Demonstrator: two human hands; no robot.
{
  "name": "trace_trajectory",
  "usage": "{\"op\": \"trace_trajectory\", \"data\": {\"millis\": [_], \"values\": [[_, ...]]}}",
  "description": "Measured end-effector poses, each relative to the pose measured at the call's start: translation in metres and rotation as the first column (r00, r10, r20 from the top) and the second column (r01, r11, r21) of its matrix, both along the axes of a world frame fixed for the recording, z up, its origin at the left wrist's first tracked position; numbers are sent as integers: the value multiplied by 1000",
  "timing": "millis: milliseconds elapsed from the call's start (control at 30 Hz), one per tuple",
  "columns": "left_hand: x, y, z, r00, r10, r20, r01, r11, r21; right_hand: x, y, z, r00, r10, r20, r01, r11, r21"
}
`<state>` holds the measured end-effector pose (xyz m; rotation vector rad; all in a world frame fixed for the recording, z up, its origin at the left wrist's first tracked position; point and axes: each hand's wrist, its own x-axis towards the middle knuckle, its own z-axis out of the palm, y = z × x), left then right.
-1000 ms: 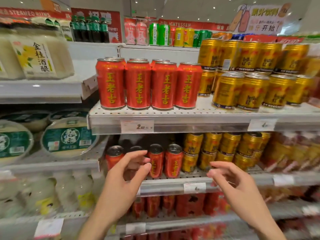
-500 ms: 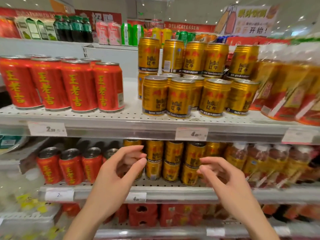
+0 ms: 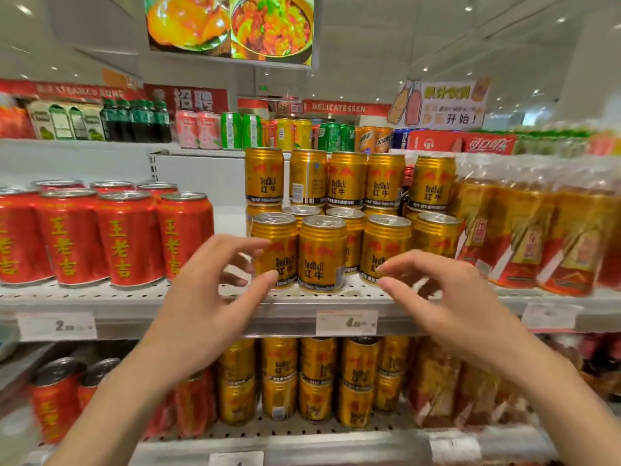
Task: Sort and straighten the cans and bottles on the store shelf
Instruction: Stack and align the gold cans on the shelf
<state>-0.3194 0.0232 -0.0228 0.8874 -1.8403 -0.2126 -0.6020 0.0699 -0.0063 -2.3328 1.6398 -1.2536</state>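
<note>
Gold Red Bull cans (image 3: 322, 253) stand in a loose cluster on the white shelf (image 3: 289, 302), with a second tier of gold cans (image 3: 346, 178) stacked behind them. My left hand (image 3: 208, 297) is raised just left of the front cans, fingers spread and curled, its fingertips close to the leftmost front can (image 3: 275, 250). My right hand (image 3: 450, 297) hovers just right of the cluster, fingers apart, in front of the front can on the right (image 3: 384, 250). Neither hand holds anything. Red cans with yellow characters (image 3: 126, 238) fill the shelf's left side.
Packs of bottles in clear wrap (image 3: 537, 230) crowd the shelf's right end. The shelf below holds more gold cans (image 3: 317, 378) and red cans (image 3: 57, 395). Mixed cans and bottles (image 3: 232, 129) line the top shelf. Price tags (image 3: 346, 322) hang on the shelf edge.
The view has swung right and up from the red cans to the gold cans. Both hands have risen from the lower shelf to the level of the front gold cans.
</note>
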Motion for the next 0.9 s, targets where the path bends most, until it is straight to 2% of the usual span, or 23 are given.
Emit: {"op": "trace_trajectory", "data": {"millis": [67, 133, 200, 300, 433, 600, 700, 833, 900], "values": [[5, -18, 19, 985, 70, 160, -54, 993, -106, 5, -15, 24, 995, 10, -95, -19, 995, -101], [5, -33, 37, 930, 146, 336, -103, 984, -143, 12, -32, 43, 982, 10, -188, -38, 989, -144], [2, -44, 50, 845, 195, 497, -132, 978, -159, 20, -50, 56, 951, 7, -310, -45, 992, -115], [-4, -54, 64, 759, 190, 622, -127, 981, -145, 33, -68, 64, 911, 57, -409, -50, 998, 28], [-3, -57, 73, 759, 81, 646, -83, 996, -27, 36, -74, 66, 914, 117, -389, -71, 989, 129], [7, -61, 79, 766, 30, 642, -35, 999, -5, 31, -75, 70, 918, 145, -370, -85, 981, 174], [12, -62, 77, 748, 55, 662, -45, 998, -32, 31, -75, 71, 916, 153, -372, -86, 978, 190], [16, -59, 75, 674, 218, 706, -115, 975, -191, 34, -78, 74, 906, 164, -391, -86, 974, 207], [17, -59, 77, 670, 221, 708, -132, 975, -179, 36, -80, 74, 906, 177, -383, -95, 970, 224]]}}
